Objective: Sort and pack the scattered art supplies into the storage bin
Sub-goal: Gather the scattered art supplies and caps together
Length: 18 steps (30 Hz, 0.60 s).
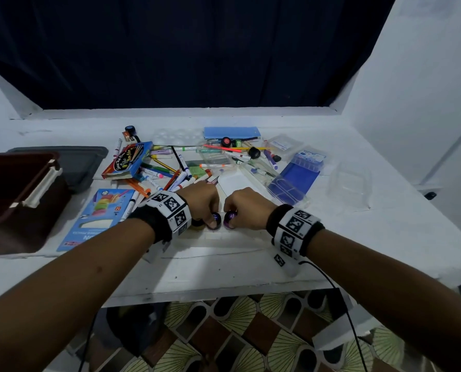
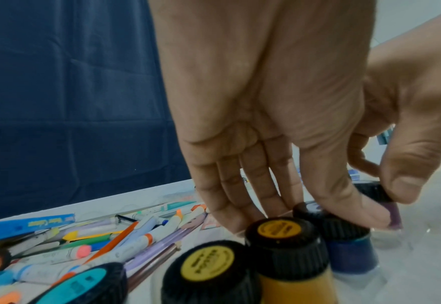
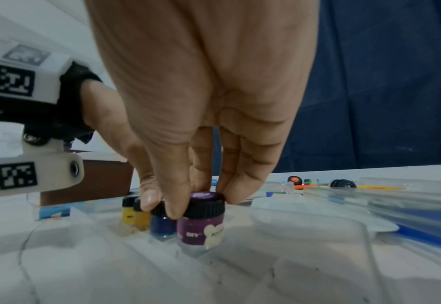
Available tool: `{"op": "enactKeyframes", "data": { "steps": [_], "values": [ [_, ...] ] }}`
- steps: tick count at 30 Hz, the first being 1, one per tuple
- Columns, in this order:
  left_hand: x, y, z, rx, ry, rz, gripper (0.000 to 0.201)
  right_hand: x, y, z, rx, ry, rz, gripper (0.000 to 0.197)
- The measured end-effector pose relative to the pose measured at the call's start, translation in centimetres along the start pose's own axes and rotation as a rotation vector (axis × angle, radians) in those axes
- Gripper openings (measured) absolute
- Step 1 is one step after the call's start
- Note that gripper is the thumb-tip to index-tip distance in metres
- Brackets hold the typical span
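Clear tray (image 3: 318, 242) at near table (image 1: 224, 272) edge, paint jars standing in it. Right hand (image 1: 246, 208) pinches black cap of purple jar (image 3: 201, 222), fingers curled round cap, jar upright in tray. Just left of purple jar: blue jar (image 3: 162, 225), left hand (image 1: 201, 201) fingertips curled on its cap. Left of blue jar: two yellow jars (image 2: 289, 265). Beyond tray: heap of markers (image 1: 167, 173). Left of tray: storage bin (image 1: 22, 194), well apart from tray.
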<state>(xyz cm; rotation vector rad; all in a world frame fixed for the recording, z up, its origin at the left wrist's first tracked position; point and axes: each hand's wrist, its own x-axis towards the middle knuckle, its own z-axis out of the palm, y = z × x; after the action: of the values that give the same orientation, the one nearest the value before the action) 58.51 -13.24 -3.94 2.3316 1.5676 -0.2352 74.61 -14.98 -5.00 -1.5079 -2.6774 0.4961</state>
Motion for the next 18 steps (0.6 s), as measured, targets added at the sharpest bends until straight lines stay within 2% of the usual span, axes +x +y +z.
{"op": "enactKeyframes", "data": {
  "steps": [2, 7, 11, 16, 18],
  "values": [
    [0.1, -0.1, 0.1, -0.008, 0.007, -0.005, 0.030, 0.5, -0.4, 0.1, -0.056, -0.019, -0.012, 0.019],
    [0.5, -0.3, 0.2, -0.008, 0.010, -0.006, 0.029, 1.0, -0.6, 0.2, -0.083, -0.035, -0.015, 0.024],
    [0.7, -0.4, 0.2, -0.024, 0.008, 0.005, 0.029, 1.2, -0.7, 0.5, -0.114, -0.058, -0.023, 0.017],
    [0.9, -0.5, 0.1, -0.050, -0.021, -0.011, 0.030, 1.1, 0.0, 0.6, -0.062, -0.037, -0.035, 0.037],
    [1.1, -0.5, 0.0, -0.058, -0.043, -0.006, 0.031, 0.8, 0.4, 0.2, -0.014, -0.031, -0.028, 0.021]
  ]
}}
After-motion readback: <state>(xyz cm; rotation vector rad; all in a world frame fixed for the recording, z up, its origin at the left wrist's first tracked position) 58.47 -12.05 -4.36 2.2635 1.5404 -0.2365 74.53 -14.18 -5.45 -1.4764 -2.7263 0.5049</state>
